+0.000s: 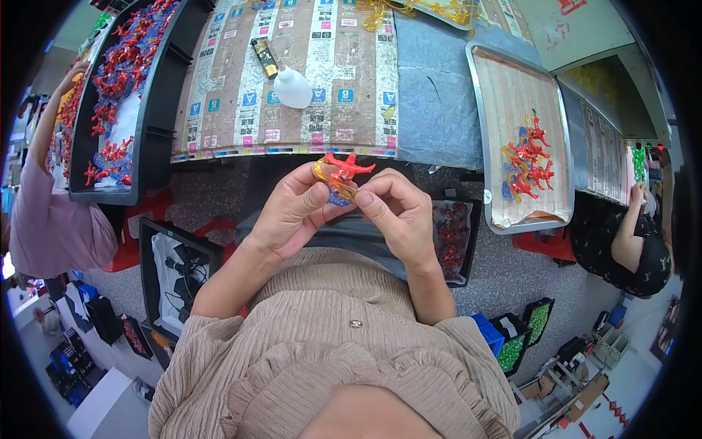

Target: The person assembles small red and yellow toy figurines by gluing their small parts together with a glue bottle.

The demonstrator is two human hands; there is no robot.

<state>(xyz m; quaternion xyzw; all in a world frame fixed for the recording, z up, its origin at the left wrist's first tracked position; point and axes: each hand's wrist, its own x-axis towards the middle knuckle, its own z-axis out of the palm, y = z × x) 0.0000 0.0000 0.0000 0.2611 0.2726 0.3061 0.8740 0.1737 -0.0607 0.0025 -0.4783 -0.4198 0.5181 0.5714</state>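
Note:
Between my two hands, just off the table's front edge, is a small plastic figurine [349, 167] with a red body, a yellow curl at its left and a blue lower part. My left hand [291, 208] grips it from the left with thumb and fingers. From the other side, my right hand [397, 212] pinches at its lower right, where the fingertips cover the contact. On the metal tray [479, 110] to the right lies a small pile of similar red, blue and yellow figurines [528, 162].
A black crate [157, 110] full of red and blue figurines stands at the left. A white squeeze bottle [292, 89] and a dark tube [265, 58] lie on the paper-covered table [219, 124]. Yellow pieces [380, 14] are at the back. People sit at both sides.

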